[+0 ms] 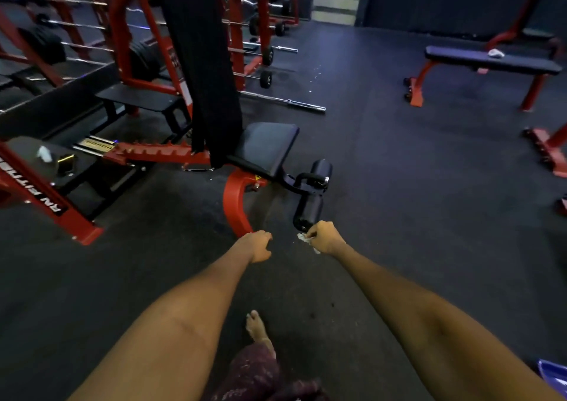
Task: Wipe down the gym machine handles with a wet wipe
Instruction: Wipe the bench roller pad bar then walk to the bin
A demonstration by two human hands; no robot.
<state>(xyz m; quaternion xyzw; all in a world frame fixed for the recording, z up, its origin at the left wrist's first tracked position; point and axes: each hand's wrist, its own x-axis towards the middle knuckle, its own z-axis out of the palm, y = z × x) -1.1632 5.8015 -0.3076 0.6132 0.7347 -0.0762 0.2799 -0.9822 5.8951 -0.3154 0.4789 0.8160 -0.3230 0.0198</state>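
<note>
Step in hand: wiping the lower roller pad (pixel 308 213) of the red bench (pixel 236 204), or arriving at it. The right hand (pixel 325 237) is curled into a fist around a crumpled white wipe (pixel 304 238), which protrudes from the fist toward 9 o'clock. The fist sits just beside the near end of the lower pad, at its 6 o'clock; actual contact between wipe and pad cannot be confirmed. The left hand (pixel 257 245) has curled fingers and holds nothing visible. It sits just beside the curved red foot of the bench frame; whether it touches the frame cannot be told.

Layout: the bench seat (pixel 265 147) lies at 12 o'clock from the hands. A second, upper roller pad (pixel 322 170) stands at 1 o'clock from the lower one, joined to it by a black bracket (pixel 302 182). A flat bench (pixel 491 61) stands well apart at 2 o'clock with a small white object on it, possibly another wipe. A similar white scrap (pixel 44 153) rests on the machine at 9 o'clock. A loose barbell (pixel 285 101) lies on the floor (pixel 399 185) beyond the seat.

Progress, as a judgement: early to middle; which surfaces are already clean cannot be determined.

Next move calls for:
1. Bringing the wipe flat against the lower pad, not bunched, to cover more surface.
2. Wrapping the right hand around the pad and stroking along its length.
3. Repeating on the upper pad and the bracket.
4. Steadying with the left hand if the pad rotates under pressure.
</note>
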